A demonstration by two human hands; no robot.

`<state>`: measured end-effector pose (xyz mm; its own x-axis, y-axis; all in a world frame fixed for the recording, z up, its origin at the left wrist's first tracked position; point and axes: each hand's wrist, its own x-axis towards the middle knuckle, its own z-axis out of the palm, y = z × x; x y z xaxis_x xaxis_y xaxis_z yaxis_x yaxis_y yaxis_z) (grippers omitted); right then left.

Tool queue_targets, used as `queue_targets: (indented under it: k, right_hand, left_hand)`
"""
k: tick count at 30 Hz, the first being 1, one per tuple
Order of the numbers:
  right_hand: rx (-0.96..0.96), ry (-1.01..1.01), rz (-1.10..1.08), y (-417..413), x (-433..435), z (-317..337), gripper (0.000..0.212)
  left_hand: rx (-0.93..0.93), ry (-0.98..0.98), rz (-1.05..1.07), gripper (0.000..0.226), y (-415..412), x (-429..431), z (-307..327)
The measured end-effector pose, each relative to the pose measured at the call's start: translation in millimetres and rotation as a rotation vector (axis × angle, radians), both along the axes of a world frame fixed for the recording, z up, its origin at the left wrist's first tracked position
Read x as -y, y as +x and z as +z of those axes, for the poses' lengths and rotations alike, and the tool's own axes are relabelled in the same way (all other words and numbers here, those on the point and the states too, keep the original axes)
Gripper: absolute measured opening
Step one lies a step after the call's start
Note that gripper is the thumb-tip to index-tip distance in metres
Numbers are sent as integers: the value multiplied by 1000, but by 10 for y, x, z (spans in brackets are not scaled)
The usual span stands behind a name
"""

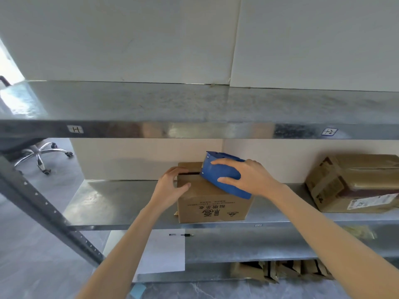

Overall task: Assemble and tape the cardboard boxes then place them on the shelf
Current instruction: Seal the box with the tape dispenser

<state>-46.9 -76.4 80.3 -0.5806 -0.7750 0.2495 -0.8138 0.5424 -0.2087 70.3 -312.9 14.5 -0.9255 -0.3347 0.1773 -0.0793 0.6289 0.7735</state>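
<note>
A small brown cardboard box [212, 207] with printed characters stands on the middle metal shelf [121, 203]. My left hand [172, 185] grips its upper left corner, fingers over the top edge and thumb on the front face. My right hand [248, 176] holds a blue tape dispenser [222, 172] and presses it on the box's top, along the seam between the flaps. The seam shows as a dark gap to the left of the dispenser.
A larger taped cardboard box [354, 182] sits at the right of the same shelf. The top shelf [194, 104] is bare. On the lower shelf lie a white sheet [164, 253] and a pen [181, 235]. Flattened cartons [280, 271] lie below. An office chair base [41, 154] stands at left.
</note>
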Motion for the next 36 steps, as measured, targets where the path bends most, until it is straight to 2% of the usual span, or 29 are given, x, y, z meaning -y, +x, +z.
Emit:
queue_targets:
  k: [3,8,12,15,20,25,30,33,36]
  right_hand:
    - [66,-16,60,19,-32,73,50]
    - [139,-26,177,129,13,176,51]
    - [121,9,229,187,47,160,53]
    - [107,28,252,204,37,149,53]
    - [115,-3,267,200,-3,160,54]
    - [115,-15,270,250,-2,195,54]
    - [121,-37,283,322,6,227,53]
    - [124,-41,288,341,12,239,52]
    - [126,-28,280,349,-5,234,52]
  left_hand:
    - [-45,-77,37,32,-9,41,123]
    - [-30,121,-39,29,-50,20,356]
    - [-22,219,-165,37,-50,-2,443]
    - [3,315,-232,35,-13,28,476]
    - [82,381,-282,35,48,47,502]
    - [83,430,-269,30,53,7,512]
    - [76,488,-284,40,47,-20,556]
    - [102,569,-321,34,35,-43,547]
    - [126,548,-302,32,35,-27,508]
